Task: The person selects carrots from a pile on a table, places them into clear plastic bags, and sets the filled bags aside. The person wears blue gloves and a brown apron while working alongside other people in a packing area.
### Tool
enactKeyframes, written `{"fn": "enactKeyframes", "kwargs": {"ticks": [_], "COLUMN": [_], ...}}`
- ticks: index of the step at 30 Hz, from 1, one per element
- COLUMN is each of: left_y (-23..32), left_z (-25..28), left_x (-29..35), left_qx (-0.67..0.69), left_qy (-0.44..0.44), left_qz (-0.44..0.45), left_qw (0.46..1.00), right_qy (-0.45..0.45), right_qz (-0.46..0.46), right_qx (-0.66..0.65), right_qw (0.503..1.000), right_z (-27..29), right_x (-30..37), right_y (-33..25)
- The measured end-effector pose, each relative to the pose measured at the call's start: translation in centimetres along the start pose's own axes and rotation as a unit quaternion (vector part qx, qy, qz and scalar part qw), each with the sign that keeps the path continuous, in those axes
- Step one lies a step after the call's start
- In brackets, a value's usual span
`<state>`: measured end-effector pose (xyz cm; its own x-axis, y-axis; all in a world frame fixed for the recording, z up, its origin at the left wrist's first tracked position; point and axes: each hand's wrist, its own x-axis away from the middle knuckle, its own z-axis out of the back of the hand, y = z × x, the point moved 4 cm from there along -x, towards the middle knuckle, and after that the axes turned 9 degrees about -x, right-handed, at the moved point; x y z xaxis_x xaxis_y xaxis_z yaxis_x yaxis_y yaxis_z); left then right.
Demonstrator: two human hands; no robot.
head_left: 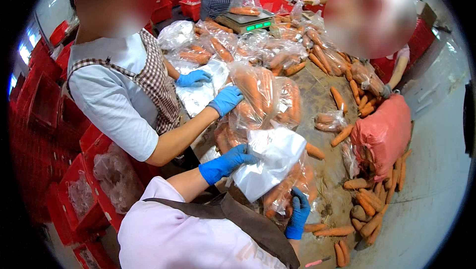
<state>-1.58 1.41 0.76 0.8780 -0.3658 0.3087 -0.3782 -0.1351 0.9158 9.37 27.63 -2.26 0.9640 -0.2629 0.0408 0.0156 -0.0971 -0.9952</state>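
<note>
My left hand (229,162), in a blue glove, is closed on the left edge of a stack of flat clear plastic bags (272,157). The stack lies tilted over bagged carrots. My right hand (298,213), also blue-gloved, has its fingers curled at the right side of a clear bag of carrots (285,194), just below the stack; its fingertips are partly hidden. Beyond the stack stand filled carrot bags (255,90), one touched by the gloved hand (226,100) of a co-worker on the left.
Loose carrots (369,214) and a pink sack (384,135) lie on the right of the dirty table (322,100). A scale (245,21) stands at the far end among bagged carrots. Red crates (94,170) are stacked at left. Other people stand around the table.
</note>
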Motion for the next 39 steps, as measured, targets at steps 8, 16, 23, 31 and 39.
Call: {"fn": "enactKeyframes", "kwargs": {"ticks": [8,16,23,31,39], "left_y": [2.0,4.6,4.5,2.4,-0.4], "left_z": [3.6,6.8,6.8,8.6,14.4], "left_x": [-0.9,-2.3,-5.1,-7.8,-7.6], "left_qx": [0.016,0.073,0.206,0.468,0.426], "left_qy": [0.057,0.101,0.025,0.043,0.122], "left_qz": [-0.045,-0.12,-0.137,-0.182,-0.215], "left_qw": [0.997,0.985,0.969,0.864,0.87], "right_qy": [-0.037,-0.039,-0.034,-0.029,-0.024], "right_qz": [0.022,0.018,0.025,0.048,0.086], "right_qx": [0.066,0.089,0.116,0.14,0.176], "right_qw": [0.997,0.995,0.992,0.989,0.98], "right_z": [-0.1,-0.1,-0.4,-0.6,-0.8], "right_x": [-0.7,-0.6,-0.5,-0.3,-0.4], "right_y": [2.8,3.3,2.8,2.4,2.4]}}
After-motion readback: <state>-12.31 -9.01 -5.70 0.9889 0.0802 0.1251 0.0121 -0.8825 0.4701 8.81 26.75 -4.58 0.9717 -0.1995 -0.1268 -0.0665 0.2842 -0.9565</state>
